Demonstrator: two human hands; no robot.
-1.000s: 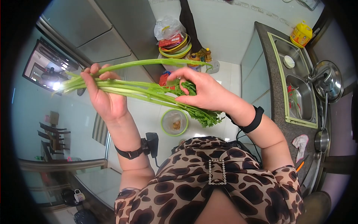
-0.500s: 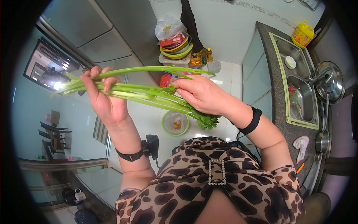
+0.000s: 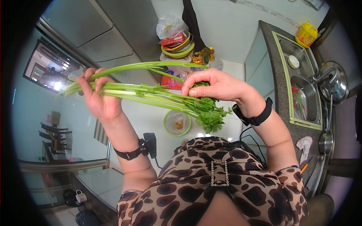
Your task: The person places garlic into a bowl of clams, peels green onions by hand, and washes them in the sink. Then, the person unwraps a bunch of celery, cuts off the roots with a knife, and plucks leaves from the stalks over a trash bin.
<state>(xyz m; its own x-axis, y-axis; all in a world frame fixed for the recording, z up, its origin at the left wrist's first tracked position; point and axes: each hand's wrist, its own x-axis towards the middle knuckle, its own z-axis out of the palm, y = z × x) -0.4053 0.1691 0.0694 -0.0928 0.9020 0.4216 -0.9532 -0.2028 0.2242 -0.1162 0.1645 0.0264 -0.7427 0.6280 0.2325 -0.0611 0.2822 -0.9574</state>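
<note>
A bunch of celery (image 3: 139, 92) stretches across in front of my chest, pale stalk ends at the left and leafy tops at the right. My left hand (image 3: 98, 96) is closed around the stalks near their base, with fingers curled between them. One long stalk (image 3: 139, 67) arches above the rest, apart from the bunch. At the leafy end, my right hand (image 3: 220, 86) has its thumb and index finger pinched on the celery. Dark green leaves (image 3: 211, 115) hang below this hand. Its other fingers are partly hidden.
Below the celery, a lined bin (image 3: 177, 135) with a green rim stands on the floor. At right, a counter holds a double sink (image 3: 301, 84), a yellow jug (image 3: 306, 34) and a cloth (image 3: 304, 148). Stacked basins (image 3: 179, 54) and oil bottles (image 3: 197, 58) stand by the wall.
My right hand has moved right and turned at the wrist, uncovering more of the leaves. The separate upper stalk sits a little higher. My left hand has shifted slightly left, still gripping the celery.
</note>
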